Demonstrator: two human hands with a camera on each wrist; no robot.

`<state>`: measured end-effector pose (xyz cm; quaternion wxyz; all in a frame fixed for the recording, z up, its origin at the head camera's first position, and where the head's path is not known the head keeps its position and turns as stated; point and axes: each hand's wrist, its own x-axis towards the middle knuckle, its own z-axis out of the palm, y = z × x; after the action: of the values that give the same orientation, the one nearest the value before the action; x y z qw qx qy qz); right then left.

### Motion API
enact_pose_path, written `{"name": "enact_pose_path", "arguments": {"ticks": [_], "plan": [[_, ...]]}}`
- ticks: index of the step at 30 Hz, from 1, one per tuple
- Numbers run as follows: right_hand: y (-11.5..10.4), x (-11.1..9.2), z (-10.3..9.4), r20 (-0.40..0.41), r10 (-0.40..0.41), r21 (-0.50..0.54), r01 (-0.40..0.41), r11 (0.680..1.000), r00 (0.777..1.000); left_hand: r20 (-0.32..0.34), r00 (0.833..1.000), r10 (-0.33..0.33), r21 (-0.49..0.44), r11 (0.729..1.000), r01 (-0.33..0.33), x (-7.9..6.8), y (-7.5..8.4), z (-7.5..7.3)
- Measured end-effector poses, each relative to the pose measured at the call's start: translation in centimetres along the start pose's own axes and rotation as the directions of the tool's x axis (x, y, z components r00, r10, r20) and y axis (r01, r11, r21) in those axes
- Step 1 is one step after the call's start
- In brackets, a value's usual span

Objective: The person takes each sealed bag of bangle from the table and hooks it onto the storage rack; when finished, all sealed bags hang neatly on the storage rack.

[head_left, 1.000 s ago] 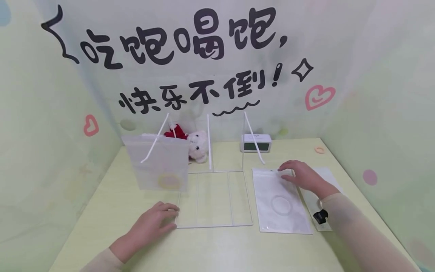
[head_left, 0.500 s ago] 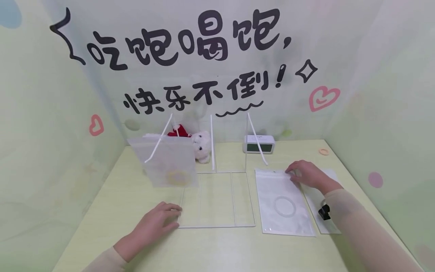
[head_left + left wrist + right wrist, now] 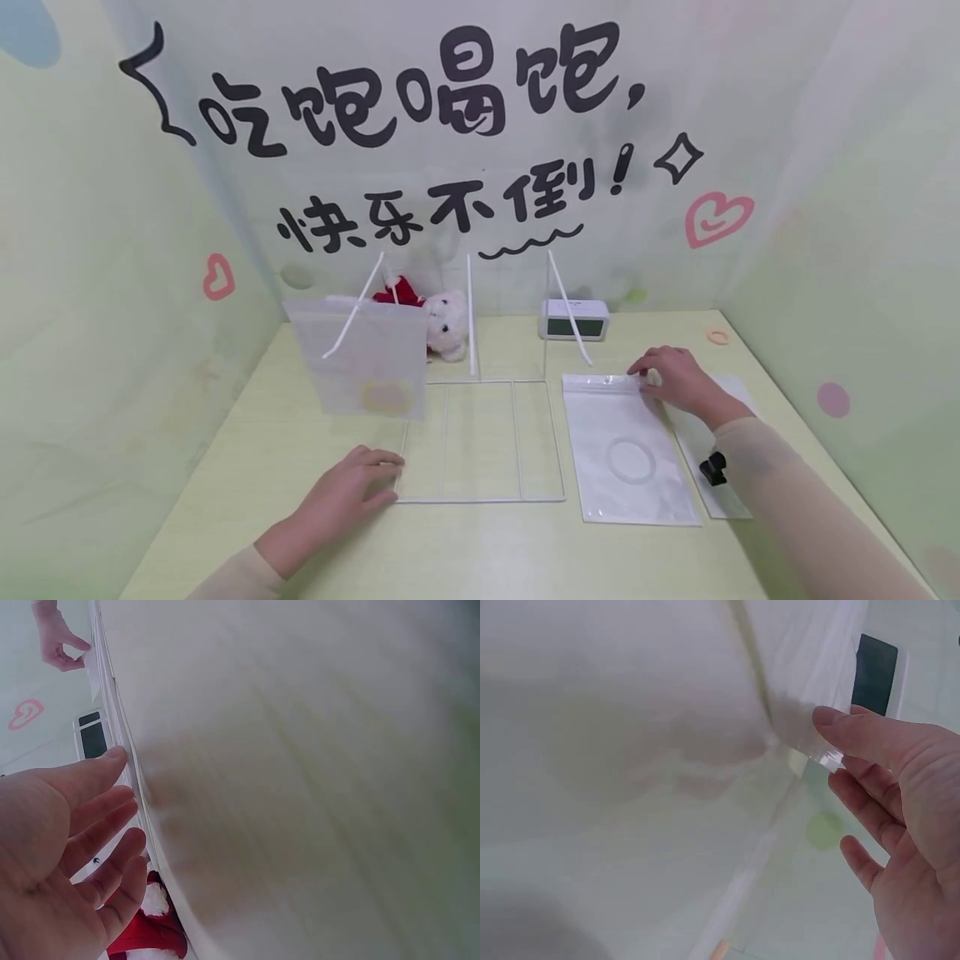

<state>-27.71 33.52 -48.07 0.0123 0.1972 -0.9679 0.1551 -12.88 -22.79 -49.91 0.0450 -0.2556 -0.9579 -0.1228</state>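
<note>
A white wire display rack [image 3: 480,501] with a flat base and slanted hooks stands in mid-table. My left hand [image 3: 341,500] touches the front left part of its base, fingers relaxed in the left wrist view. Right of the rack lies a white zip-lock bag [image 3: 611,417] with a pale ring shape showing on it. My right hand [image 3: 686,387] pinches its top right corner between thumb and fingers. In the right wrist view the corner of this bag [image 3: 810,735] is lifted and creased. A translucent zip-lock bag [image 3: 360,358] with a yellowish patch hangs on the rack's left hook.
Another white bag [image 3: 738,390] lies partly under my right forearm. Behind the rack are a plush toy [image 3: 447,325] in red and a white digital clock [image 3: 575,321]. A small peach ring [image 3: 717,336] lies at the back right. Printed cloth walls surround the table [image 3: 480,554].
My right hand has come onto the bag's top right corner and now pinches it. The bag's top edge has risen slightly. My left hand stays at the rack; the hanging bag sways.
</note>
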Motion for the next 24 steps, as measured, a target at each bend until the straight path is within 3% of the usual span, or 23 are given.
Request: {"name": "enact_pose_path", "arguments": {"ticks": [8,18,24], "plan": [[-1.1,-1.0,-1.2,-0.091,-0.117,-0.028,0.115,0.993,0.989,0.005,1.000,-0.002,0.011,1.000,0.002,0.0,0.0,0.0],[-3.4,-3.2,-2.1,-0.259,-0.211,0.054,0.233,0.971,0.942,-0.024,1.000,0.019,0.011,1.000,-0.019,0.0,0.1,-0.7],[-4.9,-4.2,-2.9,-0.317,-0.278,0.054,0.310,0.949,0.907,-0.014,1.000,0.017,-0.006,1.000,-0.017,0.0,0.1,-0.5]]}}
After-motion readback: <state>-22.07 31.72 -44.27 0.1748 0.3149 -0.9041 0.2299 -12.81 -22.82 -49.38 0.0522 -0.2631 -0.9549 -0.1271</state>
